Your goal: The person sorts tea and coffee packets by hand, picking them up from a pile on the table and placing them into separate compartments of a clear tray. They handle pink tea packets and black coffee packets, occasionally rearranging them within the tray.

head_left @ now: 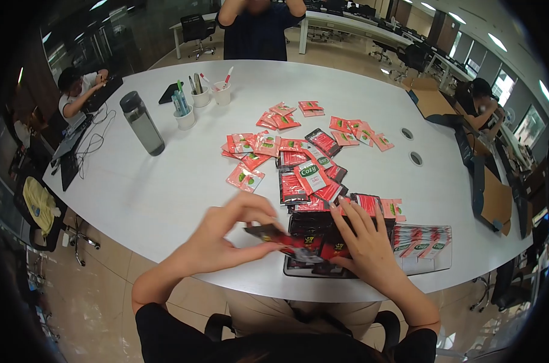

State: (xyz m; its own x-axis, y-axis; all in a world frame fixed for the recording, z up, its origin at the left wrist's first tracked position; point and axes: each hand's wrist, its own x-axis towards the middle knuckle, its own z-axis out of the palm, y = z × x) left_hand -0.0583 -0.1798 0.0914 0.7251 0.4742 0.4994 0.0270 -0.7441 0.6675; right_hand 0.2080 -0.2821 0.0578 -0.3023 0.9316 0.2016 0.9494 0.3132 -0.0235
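My left hand (223, 242) pinches a dark black-and-red sachet (267, 233) between thumb and fingers, slightly blurred, at the left of a tray (286, 270). Inside that tray stand several black-and-red sachets (314, 241). Over its right side lies my right hand (371, 245), fingers spread and thumb touching the sachets. Just beyond the tray is a loose heap of black-and-red sachets (292, 189), with a white-and-red Cozy sachet (311, 176) on top. To the right of my right hand, a clear box (446, 257) holds a row of Cozy sachets (422, 239).
Pink-red sachets (245, 178) lie scattered across the white table (196, 169). A grey bottle (142, 124) and cups of pens (185, 118) stand at the left. Open cardboard boxes (492, 193) line the right edge. Other people are around the table, one person (256, 33) opposite me.
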